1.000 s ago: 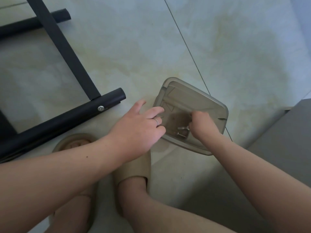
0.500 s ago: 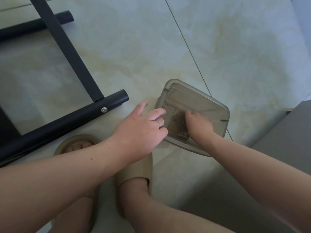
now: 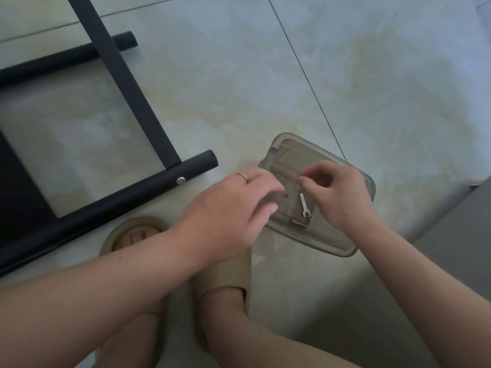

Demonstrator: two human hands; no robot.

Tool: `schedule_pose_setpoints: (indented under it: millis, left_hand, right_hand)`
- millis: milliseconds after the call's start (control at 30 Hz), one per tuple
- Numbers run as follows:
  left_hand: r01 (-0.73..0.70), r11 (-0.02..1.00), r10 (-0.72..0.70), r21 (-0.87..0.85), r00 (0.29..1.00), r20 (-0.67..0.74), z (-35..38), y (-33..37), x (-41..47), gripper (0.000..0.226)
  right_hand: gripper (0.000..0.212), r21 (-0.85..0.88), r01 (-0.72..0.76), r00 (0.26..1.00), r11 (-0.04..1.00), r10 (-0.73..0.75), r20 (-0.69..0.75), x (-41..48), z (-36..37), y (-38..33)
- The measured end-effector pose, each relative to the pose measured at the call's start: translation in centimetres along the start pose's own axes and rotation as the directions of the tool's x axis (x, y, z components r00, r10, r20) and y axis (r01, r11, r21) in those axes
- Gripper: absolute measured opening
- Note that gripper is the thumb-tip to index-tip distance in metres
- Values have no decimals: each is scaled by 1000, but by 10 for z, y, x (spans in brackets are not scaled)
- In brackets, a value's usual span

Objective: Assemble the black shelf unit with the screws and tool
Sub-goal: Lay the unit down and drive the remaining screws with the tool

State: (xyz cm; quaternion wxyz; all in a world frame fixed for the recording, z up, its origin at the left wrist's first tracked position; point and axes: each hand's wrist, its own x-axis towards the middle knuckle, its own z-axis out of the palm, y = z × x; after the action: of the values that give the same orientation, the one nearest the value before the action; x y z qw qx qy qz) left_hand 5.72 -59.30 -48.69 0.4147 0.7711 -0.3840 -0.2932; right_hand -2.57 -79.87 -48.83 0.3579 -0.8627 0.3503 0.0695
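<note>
The black shelf frame (image 3: 111, 205) lies on the floor at the left, a silver screw (image 3: 181, 180) in its near tube. A clear brownish plastic box (image 3: 345, 243) sits on the floor in front of me. In it lie a small silver wrench (image 3: 303, 204) and a bent hex key (image 3: 299, 223). My right hand (image 3: 338, 193) hovers over the box, thumb and forefinger pinching a small metal piece that I cannot make out. My left hand (image 3: 231, 208), a ring on one finger, reaches the box's left rim with its fingers stretched out, blurred.
My feet in beige slippers (image 3: 225, 274) stand just below the box and the frame. A grey piece of furniture (image 3: 462, 224) fills the right edge. A second black tube (image 3: 66, 58) lies at the top left on the pale tiled floor.
My right hand has lifted from the box's bottom with its fingertips pinched together, uncovering the wrench. My left hand slid right onto the box's rim.
</note>
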Motion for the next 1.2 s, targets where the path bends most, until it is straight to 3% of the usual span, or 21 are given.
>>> schedule_pose_setpoints:
  millis: [33,67,133,233,333,400,600,800,967,1100,1200]
  left_hand:
    - [160,968,-166,-193,986,-19,-5,5,1,22]
    - [307,870,-333,-385,943,1,-10,8,2,20]
    - [516,544,-561,-662,810,171,-21,11,7,26]
    - [600,148,-582,-786,695,422,-38,6,5,44]
    - [552,-35,-497,-833,714,494,-55,1,-1,53]
    - [532,-45,-492,-846,725,482,-67,-2,-4,53]
    - [485,19,-569,-874,725,389,-99,-8,-20,25]
    - [323,14,-643,-946,728,239,-127,-29,-33,46]
    - [289,3,-697,-957,687,205,-135,-49,-42,48]
    - [307,27,-730,-951,656,190,-130,-60,-42,38]
    - [295,5,-744,-955,639,194,-123,-68,-37,30]
  right_hand:
    - [20,112,39,999,993,-38,-6,-7,-2,-13]
    - [21,199,91,996,976,-90,-15,-13,-3,-27]
    - [20,318,196,979,928,-202,-14,-25,-3,-53]
    - [15,396,299,943,868,-331,13,-38,5,-82]
    - [22,395,379,902,837,-429,45,-43,16,-104]
    - [22,399,402,884,824,-463,64,-44,22,-114]
    - [16,417,385,898,823,-438,35,-38,32,-123]
    - [18,201,471,844,859,-505,181,-24,46,-123]
    - [48,-47,701,684,712,-651,329,-11,52,-128]
    - [89,-189,784,600,591,-644,475,0,60,-133]
    - [105,-266,825,556,498,-632,541,10,65,-137]
